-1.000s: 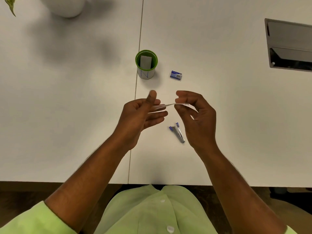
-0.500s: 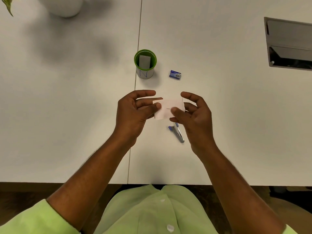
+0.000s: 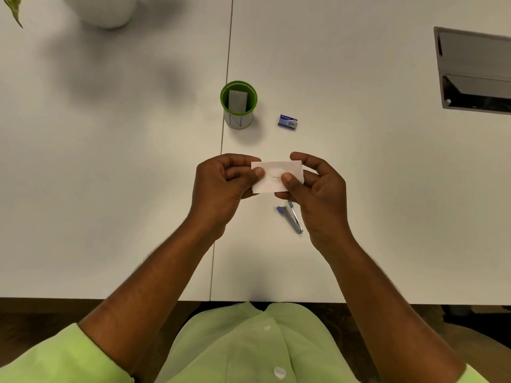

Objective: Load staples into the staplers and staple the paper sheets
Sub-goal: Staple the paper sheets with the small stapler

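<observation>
A small folded white paper (image 3: 272, 170) is held above the table between both hands, its flat face toward me, with a staple visible at its middle. My left hand (image 3: 221, 189) pinches its left edge with thumb on top. My right hand (image 3: 318, 189) pinches the right side, thumb beside the staple. A small blue and silver stapler (image 3: 290, 218) lies on the white table (image 3: 110, 189) just below the paper, partly behind my right hand. A small blue staple box (image 3: 287, 122) lies farther back.
A green-rimmed cup (image 3: 238, 105) holding a grey block stands behind the hands on the table seam. A white pot (image 3: 107, 9) with a leaf is at the back left. A dark recessed panel (image 3: 475, 70) is at the right.
The paper was held edge-on a second ago; it has been turned flat toward me, showing the staple. Both hands have shifted their pinch to its two ends.
</observation>
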`<act>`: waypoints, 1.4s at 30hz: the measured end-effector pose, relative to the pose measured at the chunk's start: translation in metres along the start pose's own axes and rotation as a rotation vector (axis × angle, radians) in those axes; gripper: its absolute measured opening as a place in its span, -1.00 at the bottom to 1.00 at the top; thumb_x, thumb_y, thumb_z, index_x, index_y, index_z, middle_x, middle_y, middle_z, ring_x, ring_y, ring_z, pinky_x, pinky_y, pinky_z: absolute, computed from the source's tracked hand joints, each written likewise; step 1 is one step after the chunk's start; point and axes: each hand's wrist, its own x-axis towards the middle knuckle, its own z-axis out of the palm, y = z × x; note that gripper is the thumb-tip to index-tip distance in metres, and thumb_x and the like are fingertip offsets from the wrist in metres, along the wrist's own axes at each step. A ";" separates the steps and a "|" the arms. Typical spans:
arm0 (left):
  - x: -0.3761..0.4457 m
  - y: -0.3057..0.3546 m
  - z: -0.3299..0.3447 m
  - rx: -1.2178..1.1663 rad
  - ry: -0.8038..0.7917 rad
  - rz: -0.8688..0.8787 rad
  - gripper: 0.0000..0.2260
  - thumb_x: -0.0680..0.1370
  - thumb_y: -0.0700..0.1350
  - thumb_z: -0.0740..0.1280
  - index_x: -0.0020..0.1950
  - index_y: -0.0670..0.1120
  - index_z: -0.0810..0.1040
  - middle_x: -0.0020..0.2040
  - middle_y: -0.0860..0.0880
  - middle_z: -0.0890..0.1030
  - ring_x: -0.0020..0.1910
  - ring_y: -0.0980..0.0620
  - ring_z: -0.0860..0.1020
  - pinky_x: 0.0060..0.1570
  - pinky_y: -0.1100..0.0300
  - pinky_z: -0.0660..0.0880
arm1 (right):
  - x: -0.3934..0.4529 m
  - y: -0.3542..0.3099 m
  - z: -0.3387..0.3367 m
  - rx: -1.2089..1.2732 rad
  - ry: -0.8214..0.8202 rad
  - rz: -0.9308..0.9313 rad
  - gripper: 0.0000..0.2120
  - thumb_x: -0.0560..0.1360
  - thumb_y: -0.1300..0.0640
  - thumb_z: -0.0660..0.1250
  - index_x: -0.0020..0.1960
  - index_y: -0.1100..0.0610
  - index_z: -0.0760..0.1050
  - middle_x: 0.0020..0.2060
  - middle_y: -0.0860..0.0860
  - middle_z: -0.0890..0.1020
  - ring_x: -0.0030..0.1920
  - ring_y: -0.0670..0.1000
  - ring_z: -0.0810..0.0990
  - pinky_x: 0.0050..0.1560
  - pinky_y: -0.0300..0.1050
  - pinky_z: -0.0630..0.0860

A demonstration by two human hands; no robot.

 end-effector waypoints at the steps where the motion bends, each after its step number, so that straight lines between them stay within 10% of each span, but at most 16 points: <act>1: 0.001 0.000 0.000 -0.003 0.001 0.000 -0.86 0.50 -0.29 0.47 0.01 -0.11 0.65 -0.09 -0.12 0.74 -0.08 -0.08 0.73 -0.13 0.14 0.67 | 0.000 0.000 -0.001 -0.005 -0.012 0.005 -0.70 0.53 0.30 0.42 0.20 0.04 0.53 0.04 0.08 0.70 -0.05 0.04 0.74 -0.15 -0.17 0.67; 17: 0.029 -0.032 -0.010 0.053 0.053 0.079 -0.90 0.53 -0.24 0.47 -0.04 -0.05 0.66 -0.14 -0.04 0.74 -0.07 -0.01 0.72 -0.07 0.10 0.67 | 0.021 0.015 -0.003 -0.086 -0.008 0.163 -0.76 0.56 0.34 0.36 0.01 -0.01 0.59 -0.17 -0.08 0.76 -0.12 0.01 0.76 -0.03 -0.04 0.68; 25: 0.089 -0.082 -0.042 0.710 0.170 0.326 -0.86 0.62 -0.07 0.35 0.15 -0.03 0.62 0.18 0.06 0.66 0.26 0.04 0.58 0.22 0.19 0.49 | 0.068 0.030 0.003 -0.172 0.101 0.140 -0.81 0.57 0.36 0.33 0.13 0.22 0.63 -0.06 0.09 0.68 -0.16 0.04 0.74 -0.07 -0.18 0.67; 32: 0.142 -0.123 -0.073 1.144 0.019 0.330 -0.49 0.62 0.02 0.33 0.50 -0.17 0.35 0.63 -0.12 0.18 0.64 -0.14 0.01 0.56 -0.07 0.13 | 0.116 0.015 0.024 -0.408 0.150 0.002 -0.75 0.47 0.26 0.44 -0.19 -0.10 0.62 -0.21 0.01 0.74 -0.13 0.05 0.73 0.04 0.19 0.65; 42: 0.166 -0.143 -0.088 1.484 -0.301 0.150 0.13 0.44 0.48 0.24 0.62 -0.17 -0.31 0.61 -0.12 -0.39 0.61 -0.15 -0.33 0.54 -0.29 -0.14 | 0.181 -0.016 0.052 -0.706 0.144 -0.316 -0.88 0.48 0.18 0.43 -0.05 0.01 0.71 -0.17 -0.13 0.72 -0.24 -0.11 0.67 -0.03 -0.10 0.62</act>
